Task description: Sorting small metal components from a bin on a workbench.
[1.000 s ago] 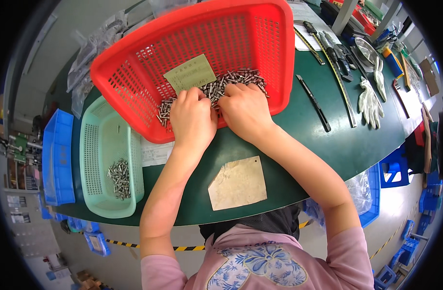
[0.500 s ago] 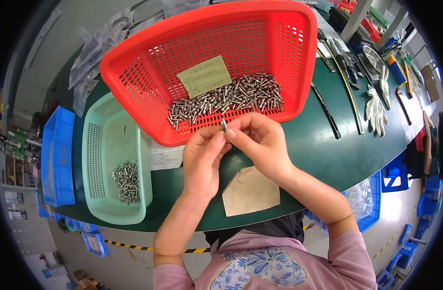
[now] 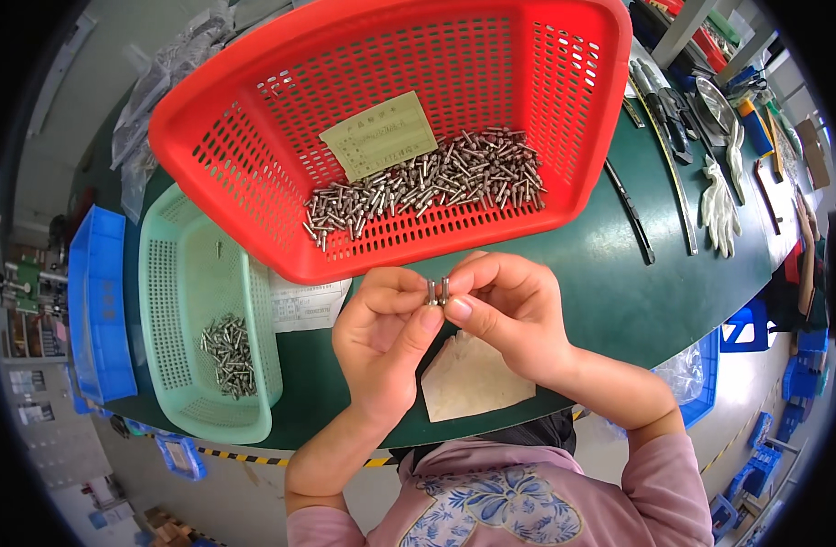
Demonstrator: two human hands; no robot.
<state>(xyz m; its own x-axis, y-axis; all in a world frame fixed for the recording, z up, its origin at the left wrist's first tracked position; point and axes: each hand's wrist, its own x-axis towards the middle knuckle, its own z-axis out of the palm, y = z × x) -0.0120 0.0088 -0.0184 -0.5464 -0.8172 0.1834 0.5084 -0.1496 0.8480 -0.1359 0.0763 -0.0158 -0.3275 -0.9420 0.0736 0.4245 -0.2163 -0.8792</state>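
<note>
Small metal pins are pinched between thumb and fingers in both of my hands, held side by side and upright just in front of the red basket. My left hand point(image 3: 381, 333) has the left pin point(image 3: 432, 290); my right hand point(image 3: 518, 319) has the right pin point(image 3: 444, 288). The fingertips nearly meet, covering the pins' lower parts. Beyond them stands the tilted red perforated basket point(image 3: 418, 244), with a heap of similar pins point(image 3: 427, 182) and a yellowish card point(image 3: 377, 137) inside. To the left, a pale green basket point(image 3: 261, 337) holds a smaller pile of pins point(image 3: 227, 356).
A tan sheet of paper point(image 3: 477, 383) lies below my hands on the green table point(image 3: 609, 301). A printed sheet point(image 3: 309, 305) is partly under the baskets. Far left stands a blue bin point(image 3: 99, 305); at right lie white gloves point(image 3: 719, 210), a black bar-shaped tool point(image 3: 629, 214) and a ruler point(image 3: 670, 182).
Both hands have come slightly lower and the fingers have shifted, so two pins now show upright side by side. The whole view has moved a little closer to the red basket.
</note>
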